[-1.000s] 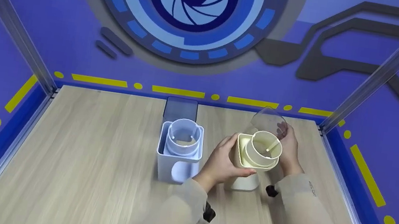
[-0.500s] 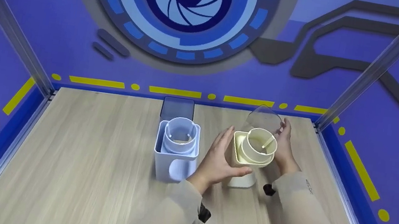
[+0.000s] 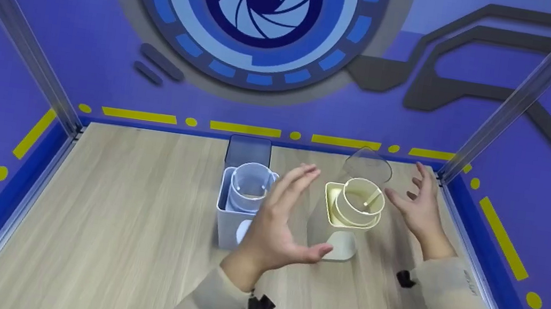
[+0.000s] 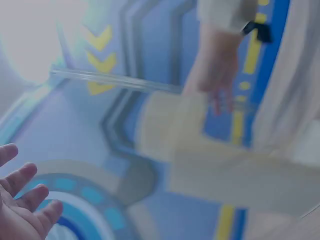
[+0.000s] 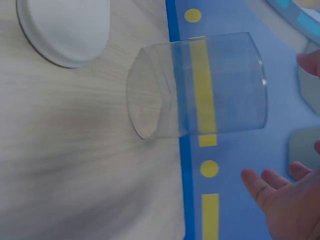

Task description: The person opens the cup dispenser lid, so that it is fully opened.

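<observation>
A pale yellow dispenser base (image 3: 334, 206) with a round collar (image 3: 357, 215) on top stands upright on the table, right of centre. Just behind it is a clear plastic container (image 3: 368, 166), which the right wrist view shows standing apart from my fingers. My left hand (image 3: 276, 224) hovers left of the yellow base, fingers spread, touching nothing that I can see. To the base's right my right hand (image 3: 420, 207) is raised with loosely bent fingers and nothing in them. A light blue dispenser base (image 3: 228, 229) stands at the left, partly covered by my left hand.
A dark-tinted clear container (image 3: 249, 152) stands behind the blue base. The wooden table (image 3: 136, 221) ends at a blue back wall (image 3: 154, 99). Metal posts (image 3: 527, 93) rise at the back corners.
Both hands have let go: the left drew back leftward from the yellow base, the right moved away to the right from the clear container. Both dispenser bases stay in place.
</observation>
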Motion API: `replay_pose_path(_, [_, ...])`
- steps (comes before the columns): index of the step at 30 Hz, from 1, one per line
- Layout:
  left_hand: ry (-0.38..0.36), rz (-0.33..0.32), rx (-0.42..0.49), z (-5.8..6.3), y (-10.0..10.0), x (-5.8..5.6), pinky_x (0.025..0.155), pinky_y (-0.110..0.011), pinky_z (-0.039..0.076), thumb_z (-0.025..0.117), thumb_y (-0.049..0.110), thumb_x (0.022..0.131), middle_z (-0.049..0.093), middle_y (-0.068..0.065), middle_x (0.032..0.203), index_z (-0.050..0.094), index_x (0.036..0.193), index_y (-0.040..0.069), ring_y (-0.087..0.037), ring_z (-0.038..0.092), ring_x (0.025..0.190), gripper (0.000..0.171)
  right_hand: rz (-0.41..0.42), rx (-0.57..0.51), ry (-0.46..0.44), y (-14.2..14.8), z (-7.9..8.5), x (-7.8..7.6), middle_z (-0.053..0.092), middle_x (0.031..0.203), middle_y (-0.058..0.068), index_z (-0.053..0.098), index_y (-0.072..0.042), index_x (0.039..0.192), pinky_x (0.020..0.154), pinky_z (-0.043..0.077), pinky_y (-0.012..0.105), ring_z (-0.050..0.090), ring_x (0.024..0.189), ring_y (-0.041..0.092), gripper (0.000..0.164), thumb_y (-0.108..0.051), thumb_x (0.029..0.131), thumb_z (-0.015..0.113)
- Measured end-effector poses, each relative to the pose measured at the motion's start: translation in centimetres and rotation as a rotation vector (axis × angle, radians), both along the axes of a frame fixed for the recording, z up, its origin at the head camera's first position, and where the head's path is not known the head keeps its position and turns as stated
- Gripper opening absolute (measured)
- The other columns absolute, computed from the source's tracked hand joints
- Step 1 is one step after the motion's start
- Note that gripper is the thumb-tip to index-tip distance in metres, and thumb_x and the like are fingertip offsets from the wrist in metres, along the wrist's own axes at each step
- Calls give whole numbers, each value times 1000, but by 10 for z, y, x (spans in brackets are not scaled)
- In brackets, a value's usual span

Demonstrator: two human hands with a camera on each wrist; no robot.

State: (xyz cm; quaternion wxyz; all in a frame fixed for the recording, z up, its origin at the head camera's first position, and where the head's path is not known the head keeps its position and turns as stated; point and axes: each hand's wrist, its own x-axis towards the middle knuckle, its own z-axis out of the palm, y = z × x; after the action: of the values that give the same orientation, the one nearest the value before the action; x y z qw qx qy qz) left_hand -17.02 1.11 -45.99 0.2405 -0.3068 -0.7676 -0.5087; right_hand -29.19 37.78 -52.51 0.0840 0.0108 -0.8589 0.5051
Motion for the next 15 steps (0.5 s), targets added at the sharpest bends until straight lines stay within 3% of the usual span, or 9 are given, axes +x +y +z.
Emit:
replay_pose_path(3, [104,78,-38,12,-23,5,132,-67,44,71,86,87,52,-10,173,51,169,16,-36,47,163,110,-6,96,42,8,6,12,12,187,26,16,-8,181,130,39,76,31,167,55,104,-23,103,83])
replay_pose_path(7, [182,226,-89,21,-61,5,129,-69,45,58,99,85,56,-10,170,56,165,16,-39,50,160,116,-23,209,116,16,9,25,26,181,27,27,-5,177,125,43,76,39,160,53,95,-24,103,82])
replay_pose_path(10, [210,336,-149,22,-91,2,131,-67,44,55,104,83,58,-11,169,57,164,16,-40,50,160,120,-33,264,177,21,12,29,31,179,28,33,-4,175,122,44,78,42,156,53,91,-24,101,83])
replay_pose_path(15, [215,478,-271,13,-140,-5,132,-71,39,51,108,81,58,-16,168,57,164,12,-46,49,159,126,-48,387,208,28,14,34,34,177,31,38,-5,173,124,37,86,38,158,61,93,-31,97,84])
